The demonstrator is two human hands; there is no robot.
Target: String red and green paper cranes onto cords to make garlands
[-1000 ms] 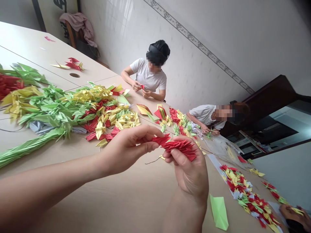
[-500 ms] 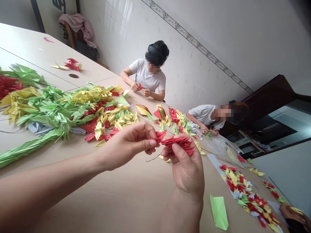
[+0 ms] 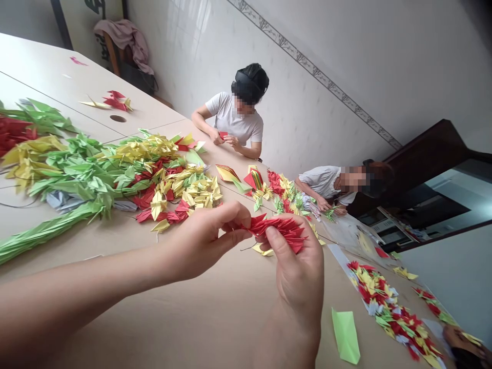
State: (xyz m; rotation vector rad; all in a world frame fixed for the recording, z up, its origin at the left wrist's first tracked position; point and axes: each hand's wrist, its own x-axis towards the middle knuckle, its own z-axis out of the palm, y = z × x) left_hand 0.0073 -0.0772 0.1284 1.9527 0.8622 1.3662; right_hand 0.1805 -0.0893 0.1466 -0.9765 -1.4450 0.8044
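Note:
My right hand (image 3: 298, 271) is closed round a string of red folded paper cranes (image 3: 286, 231), held a little above the tan table (image 3: 184, 318). My left hand (image 3: 203, 238) pinches the left end of that red string with thumb and forefinger. A thin dark thread (image 3: 248, 248) hangs below the string. Just beyond my hands, on the table, lies a big heap of green, yellow and red paper cranes (image 3: 115, 174).
A green folded paper (image 3: 346, 335) lies right of my wrist. More crane heaps (image 3: 392, 310) run along the right side. Two people (image 3: 238, 115) (image 3: 334, 184) sit folding at the far edge by the white wall. A chair with clothing (image 3: 125, 43) stands at the back left.
My left hand has pushed its red crane up against the string in my right hand, and both hands have shifted slightly left and down.

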